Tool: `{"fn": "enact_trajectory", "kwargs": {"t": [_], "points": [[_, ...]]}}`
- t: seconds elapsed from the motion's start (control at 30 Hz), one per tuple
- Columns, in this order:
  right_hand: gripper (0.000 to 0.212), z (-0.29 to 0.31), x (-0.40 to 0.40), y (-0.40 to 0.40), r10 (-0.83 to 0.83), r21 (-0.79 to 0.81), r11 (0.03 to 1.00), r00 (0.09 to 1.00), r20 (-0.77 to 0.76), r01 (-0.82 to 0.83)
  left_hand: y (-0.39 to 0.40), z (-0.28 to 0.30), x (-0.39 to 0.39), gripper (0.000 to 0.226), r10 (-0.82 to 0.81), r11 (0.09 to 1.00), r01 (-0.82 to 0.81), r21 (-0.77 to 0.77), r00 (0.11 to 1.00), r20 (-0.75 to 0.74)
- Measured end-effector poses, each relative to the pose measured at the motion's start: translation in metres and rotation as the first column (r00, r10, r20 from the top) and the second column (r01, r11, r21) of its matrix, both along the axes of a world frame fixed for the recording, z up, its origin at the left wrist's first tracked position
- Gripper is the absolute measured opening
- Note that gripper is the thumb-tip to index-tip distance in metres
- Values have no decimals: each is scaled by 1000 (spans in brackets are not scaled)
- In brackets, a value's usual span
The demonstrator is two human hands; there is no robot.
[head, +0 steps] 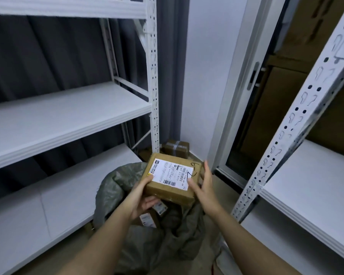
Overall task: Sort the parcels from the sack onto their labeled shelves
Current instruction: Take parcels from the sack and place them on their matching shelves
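A brown box (172,180) is being held above the open grey-green sack (115,187), low in the frame at about 6 o'clock. Its labelled top is facing the camera, and its long axis is running from 10 o'clock to 4 o'clock. A white label (168,174) with barcodes is covering most of the top; its print is too small to read. Handwritten black marks beside the label are reading "6-2".

The left hand (142,197) is grasping the box at its 8 o'clock corner, thumb on top, fingers curled beneath. The right hand (204,187) is touching the 4 o'clock edge with fingers straight, not clenched.

More labelled parcels (153,214) are lying in the sack. A taped box (176,148) is sitting on the floor at 12 o'clock. White shelves (68,114) are standing at 9 and 3 o'clock.
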State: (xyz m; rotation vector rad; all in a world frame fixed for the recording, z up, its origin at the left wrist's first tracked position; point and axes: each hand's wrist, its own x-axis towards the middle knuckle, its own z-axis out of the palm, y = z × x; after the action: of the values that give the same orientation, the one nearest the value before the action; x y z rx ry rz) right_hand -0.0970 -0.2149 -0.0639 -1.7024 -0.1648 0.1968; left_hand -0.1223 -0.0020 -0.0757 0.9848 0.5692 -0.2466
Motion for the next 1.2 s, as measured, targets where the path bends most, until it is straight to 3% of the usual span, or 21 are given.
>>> {"fn": "enact_trajectory", "kwargs": {"t": [0.1, 0.2, 0.27, 0.33, 0.4, 0.5, 0.57, 0.67, 0.77, 0.93, 1.0, 1.07, 1.2], "points": [[98, 3, 8, 16, -63, 180, 977, 956, -288, 119, 11, 9, 4, 59, 44, 999, -42, -27, 997, 70], [76, 0, 12, 26, -47, 289, 939, 902, -428, 186, 15, 17, 4, 55, 31, 997, -26, -68, 997, 71], [59, 3, 13, 26, -78, 323, 918, 903, -422, 230, 16, 24, 2, 61, -124, 992, 123, 29, 991, 52], [48, 11, 14, 16, -155, 278, 923, 920, -361, 265, 16, 31, 2, 81, -242, 942, 234, 243, 970, 4], [38, 23, 13, -3, -209, 203, 942, 940, -268, 268, 11, 37, 10, 97, -233, 877, 211, 431, 972, -3], [34, 38, 3, -45, -267, 91, 955, 950, -161, 284, -17, 53, 27, 94, -356, 734, 202, 649, 928, 113], [32, 46, -9, -77, -319, 69, 941, 937, -140, 330, -48, 60, 36, 81, -555, 635, 313, 706, 821, 135], [38, 56, -40, -133, -448, 71, 884, 881, -149, 462, -112, 65, 39, 77, -828, 443, 629, 639, 561, 22], [56, 66, -78, -188, -560, 76, 815, 815, -152, 574, -178, 64, 32, 69, -926, 304, 738, 603, 378, 5], [61, 78, -138, -278, -710, 146, 681, 696, -110, 718, -284, 71, 2, 60, -987, 157, 816, 556, 142, 70], [77, 79, -161, -312, -756, 150, 634, 648, -86, 759, -325, 75, -12, 61, -986, 164, 809, 565, 136, 91], [89, 80, -180, -340, -778, 127, 612, 623, -78, 780, -363, 77, -24, 63, -973, 229, 796, 561, 182, 139], [78, 74, -203, -400, -761, 26, 649, 649, -9, 760, -436, 77, -43, 77, -956, 293, 747, 596, 227, 185]]}}
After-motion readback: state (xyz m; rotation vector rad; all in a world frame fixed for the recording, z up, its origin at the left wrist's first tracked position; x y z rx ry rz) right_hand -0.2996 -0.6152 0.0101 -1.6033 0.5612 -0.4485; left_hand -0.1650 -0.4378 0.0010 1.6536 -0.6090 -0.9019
